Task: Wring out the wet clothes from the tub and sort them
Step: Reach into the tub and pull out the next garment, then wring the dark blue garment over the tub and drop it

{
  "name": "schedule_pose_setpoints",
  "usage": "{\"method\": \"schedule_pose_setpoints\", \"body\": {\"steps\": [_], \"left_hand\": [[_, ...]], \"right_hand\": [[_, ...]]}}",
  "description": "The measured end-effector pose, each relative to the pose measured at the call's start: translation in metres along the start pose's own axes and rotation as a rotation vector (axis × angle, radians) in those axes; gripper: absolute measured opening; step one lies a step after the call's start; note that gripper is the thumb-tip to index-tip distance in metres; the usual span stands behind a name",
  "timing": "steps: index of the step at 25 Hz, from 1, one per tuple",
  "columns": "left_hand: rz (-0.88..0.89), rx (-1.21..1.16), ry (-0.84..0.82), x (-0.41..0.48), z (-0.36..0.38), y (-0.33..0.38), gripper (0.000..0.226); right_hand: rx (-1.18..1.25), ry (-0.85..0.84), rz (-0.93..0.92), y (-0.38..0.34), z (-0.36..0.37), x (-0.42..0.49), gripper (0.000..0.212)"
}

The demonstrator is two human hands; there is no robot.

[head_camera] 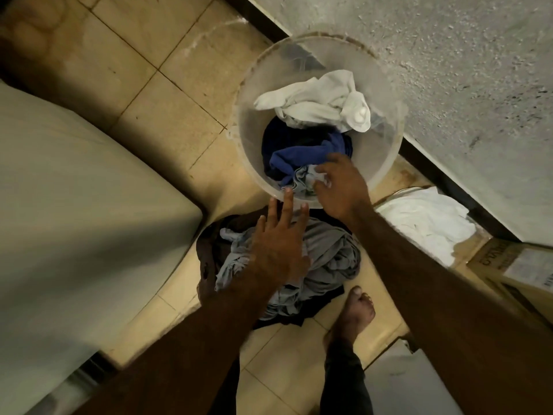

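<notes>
A clear plastic tub (254, 85) stands on the tiled floor against the wall. Inside lie a white garment (314, 100), a dark blue garment (296, 158) and a grey cloth (300, 179) at the near rim. My right hand (341, 187) reaches into the tub, fingers curled on the grey cloth. My left hand (278, 241) hovers flat with fingers spread, its fingertips at the tub's near rim, above a heap of grey and dark clothes (329, 259) on the floor.
A white cloth pile (428, 220) lies to the right by the wall. A cardboard box (514, 265) sits beyond it. A large pale mattress-like block (74, 205) fills the left. My bare foot (353, 316) stands near the heap.
</notes>
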State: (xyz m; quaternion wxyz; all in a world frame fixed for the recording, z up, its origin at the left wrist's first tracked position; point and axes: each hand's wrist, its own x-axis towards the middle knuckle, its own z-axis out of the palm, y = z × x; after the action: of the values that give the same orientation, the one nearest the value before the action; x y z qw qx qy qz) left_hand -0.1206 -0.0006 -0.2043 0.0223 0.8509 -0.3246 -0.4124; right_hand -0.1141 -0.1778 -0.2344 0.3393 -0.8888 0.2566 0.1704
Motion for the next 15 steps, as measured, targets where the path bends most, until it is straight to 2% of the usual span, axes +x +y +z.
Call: {"method": "schedule_pose_setpoints", "body": {"steps": [2,5,7,11,13,15], "left_hand": [[-0.006,0.001,0.029,-0.002,0.001,0.002,0.109],[0.011,-0.017,0.020,-0.001,0.001,0.001,0.111],[0.026,-0.011,0.011,0.000,0.001,-0.004,0.113],[0.047,-0.022,-0.021,0.002,0.001,-0.012,0.112],[0.084,-0.042,-0.006,0.003,0.000,-0.015,0.107],[0.115,-0.181,0.053,0.005,0.001,-0.020,0.094]], "right_hand": [[-0.074,-0.165,-0.013,-0.018,0.009,0.018,0.048],[-0.003,-0.261,0.019,-0.030,0.019,0.042,0.082],[-0.040,-0.328,0.061,-0.033,0.027,0.051,0.089],[-0.292,-0.226,0.178,-0.034,0.031,0.049,0.048],[-0.360,-0.188,0.261,-0.034,0.025,0.040,0.040],[-0.284,-0.139,0.288,-0.034,0.015,0.030,0.040]]}}
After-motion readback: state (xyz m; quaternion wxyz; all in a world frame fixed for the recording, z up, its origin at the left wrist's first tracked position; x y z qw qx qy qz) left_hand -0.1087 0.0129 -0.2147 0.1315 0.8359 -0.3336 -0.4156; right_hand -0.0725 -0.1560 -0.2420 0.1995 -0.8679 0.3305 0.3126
